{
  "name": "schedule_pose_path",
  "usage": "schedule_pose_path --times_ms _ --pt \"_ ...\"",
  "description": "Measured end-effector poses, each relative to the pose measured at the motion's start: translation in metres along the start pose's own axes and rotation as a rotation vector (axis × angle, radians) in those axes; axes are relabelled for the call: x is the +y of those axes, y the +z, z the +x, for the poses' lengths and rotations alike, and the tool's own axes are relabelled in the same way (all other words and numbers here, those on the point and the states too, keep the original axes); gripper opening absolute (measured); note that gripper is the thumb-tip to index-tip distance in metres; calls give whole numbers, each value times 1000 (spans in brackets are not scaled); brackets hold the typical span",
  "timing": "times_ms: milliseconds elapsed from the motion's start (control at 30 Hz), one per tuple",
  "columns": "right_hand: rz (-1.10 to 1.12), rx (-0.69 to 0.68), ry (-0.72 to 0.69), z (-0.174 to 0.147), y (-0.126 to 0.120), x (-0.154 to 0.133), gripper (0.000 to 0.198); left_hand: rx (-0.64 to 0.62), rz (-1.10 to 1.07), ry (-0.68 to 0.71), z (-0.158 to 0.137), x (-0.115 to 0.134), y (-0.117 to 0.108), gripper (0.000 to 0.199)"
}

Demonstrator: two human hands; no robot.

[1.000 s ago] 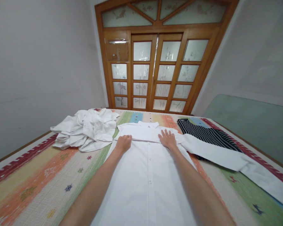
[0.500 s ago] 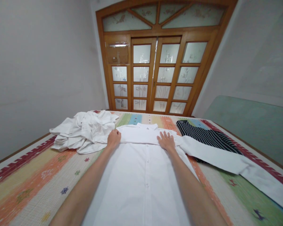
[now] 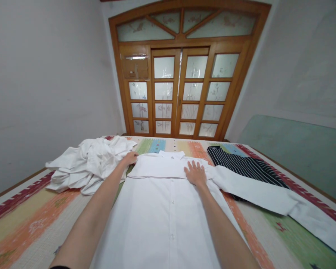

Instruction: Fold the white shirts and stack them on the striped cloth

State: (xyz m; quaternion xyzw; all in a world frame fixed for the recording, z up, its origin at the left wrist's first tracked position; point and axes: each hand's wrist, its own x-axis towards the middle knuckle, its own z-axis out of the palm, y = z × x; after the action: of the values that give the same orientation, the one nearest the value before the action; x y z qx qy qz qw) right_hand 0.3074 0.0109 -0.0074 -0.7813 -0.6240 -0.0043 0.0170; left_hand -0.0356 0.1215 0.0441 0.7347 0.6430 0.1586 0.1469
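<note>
A white button-up shirt lies front side up, its collar toward the far end. One sleeve is folded straight across the chest; the other sleeve stretches out to the right. At the shirt's far left shoulder, my left hand is closed on the edge of the cloth, its fingertips partly hidden. My right hand rests flat with fingers spread on the right side of the chest, by the end of the folded sleeve.
A crumpled heap of white cloth lies left of the shirt. A folded black garment with white stripes sits at the right, partly under the outstretched sleeve. Beneath everything is a colourful striped cover. Wooden doors stand beyond.
My left hand has moved left, from the folded sleeve to the shoulder edge. My right hand stays flat on the chest. The view has shifted slightly.
</note>
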Motion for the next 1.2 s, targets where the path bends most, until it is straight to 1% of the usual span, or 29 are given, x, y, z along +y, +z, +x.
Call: schedule_pose_path --times_ms 167,333,467,633,833,1000,1133,1200 --pt "-7 7 -6 1 1 0 63 86 0 7 7 -2 -3 21" --pt "18 -6 -4 1 0 0 64 118 0 52 7 -1 -4 21" --pt "30 4 -7 0 -1 0 63 60 14 50 11 3 -1 19" --pt "15 16 -7 -1 -1 0 63 -46 30 -17 19 7 3 14" --pt "14 19 -11 -1 -1 0 63 -133 -19 -52 19 8 -8 14" --pt "17 16 -6 0 0 0 62 -158 -76 -49 17 7 -22 15" --pt "19 14 -7 0 1 0 62 -157 -97 -58 16 7 -29 20" --pt "15 15 -11 0 2 1 62 -138 -90 -34 16 5 -31 20"
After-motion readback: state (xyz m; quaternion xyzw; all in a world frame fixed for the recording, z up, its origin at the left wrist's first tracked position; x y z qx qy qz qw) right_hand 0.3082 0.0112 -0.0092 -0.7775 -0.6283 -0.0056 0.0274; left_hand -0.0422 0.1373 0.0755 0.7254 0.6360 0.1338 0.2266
